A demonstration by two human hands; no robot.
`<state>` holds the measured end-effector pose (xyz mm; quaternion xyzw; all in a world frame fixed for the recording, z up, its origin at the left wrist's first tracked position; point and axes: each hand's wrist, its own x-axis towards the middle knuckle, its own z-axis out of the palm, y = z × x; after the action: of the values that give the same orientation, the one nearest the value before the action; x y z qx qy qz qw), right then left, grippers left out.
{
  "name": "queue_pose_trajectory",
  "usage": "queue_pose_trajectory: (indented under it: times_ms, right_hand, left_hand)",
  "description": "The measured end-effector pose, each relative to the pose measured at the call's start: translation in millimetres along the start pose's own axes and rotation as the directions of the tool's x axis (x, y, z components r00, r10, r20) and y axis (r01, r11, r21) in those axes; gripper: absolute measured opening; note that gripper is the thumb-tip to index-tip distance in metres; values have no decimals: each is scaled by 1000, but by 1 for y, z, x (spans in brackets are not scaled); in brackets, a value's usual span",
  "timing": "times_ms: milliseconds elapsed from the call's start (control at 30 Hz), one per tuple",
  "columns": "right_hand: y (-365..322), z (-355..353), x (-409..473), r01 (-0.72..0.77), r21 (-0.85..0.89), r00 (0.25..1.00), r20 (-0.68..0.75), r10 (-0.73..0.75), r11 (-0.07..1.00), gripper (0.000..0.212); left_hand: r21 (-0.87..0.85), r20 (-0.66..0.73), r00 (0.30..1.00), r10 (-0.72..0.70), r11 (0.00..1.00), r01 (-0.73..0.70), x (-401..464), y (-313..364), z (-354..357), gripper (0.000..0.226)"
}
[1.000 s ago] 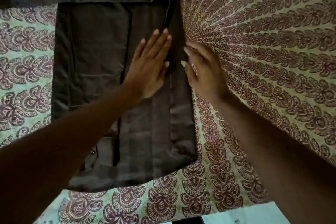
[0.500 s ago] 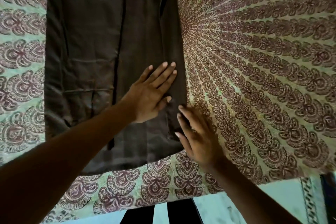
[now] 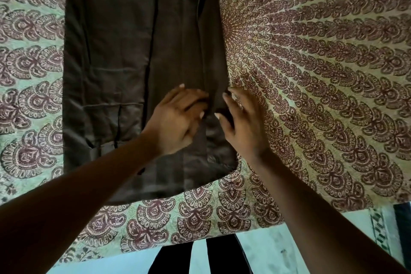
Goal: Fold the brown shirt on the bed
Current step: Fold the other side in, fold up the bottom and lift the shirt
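Both hands (image 3: 178, 118) (image 3: 244, 124) flat, fingers extended

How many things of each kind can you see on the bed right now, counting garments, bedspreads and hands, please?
Garments: 1, the brown shirt
Bedspreads: 1, the patterned bedspread
Hands: 2, the left hand and the right hand, both at the shirt's right edge
Total: 4

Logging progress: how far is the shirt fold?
Done: the shirt lies flat on the bed sheet, its right side already folded into a straight edge. In hand: the left hand rests on the folded panel; the right hand touches that right edge, fingers straight. Left: the top part beyond the frame looks unfolded, and no crosswise fold shows yet.
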<state>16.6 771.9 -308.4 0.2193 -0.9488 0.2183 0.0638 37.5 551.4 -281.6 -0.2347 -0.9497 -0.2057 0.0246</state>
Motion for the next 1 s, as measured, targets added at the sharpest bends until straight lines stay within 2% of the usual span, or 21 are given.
queue_pose_trajectory:
  times_ms: [67, 133, 267, 433, 633, 700, 767, 833, 933, 1000]
  right_hand:
    - [-6, 6, -11, 16, -66, 997, 77, -10, 998, 44]
    - [-15, 3, -30, 5, -62, 992, 124, 3, 998, 48]
    - [-25, -8, -79, -26, 63, 987, 160, 16, 998, 48]
    - [-26, -24, -117, 3, 238, 990, 138, -37, 971, 44]
    - [-13, -38, -76, -82, 272, 996, 45, 73, 959, 30]
    - [-3, -31, -46, -31, 249, 1000, 6, 30, 968, 30]
    - [7, -19, -9, 46, 219, 999, -37, -39, 975, 29]
    - [17, -10, 32, 142, 186, 990, -43, -137, 972, 27]
    - [37, 2, 87, 318, 119, 943, 57, -327, 940, 30]
    - [50, 9, 119, 391, 81, 908, 131, -398, 917, 31]
  left_hand:
    - [-7, -20, 995, -101, 995, 101, 24, -3, -5, 38]
    - [58, 34, 990, -138, 989, 136, 44, -4, -1, 51]
    - [175, 227, 973, -35, 985, -5, 44, 3, 28, 67]
    - [140, 264, 961, -82, 989, 46, 9, 21, 33, 78]
    - [92, 345, 938, -34, 996, 2, -26, 38, 26, 84]
    - [50, 261, 963, -60, 998, 48, -21, 34, 23, 76]
    - [32, 130, 977, -168, 986, 165, -7, 26, 18, 71]
    - [47, 69, 952, -298, 954, 296, 12, 15, 14, 77]
    - [110, 150, 889, -433, 901, 420, 32, -3, 13, 103]
    - [139, 237, 843, -483, 876, 462, 37, -13, 11, 118]
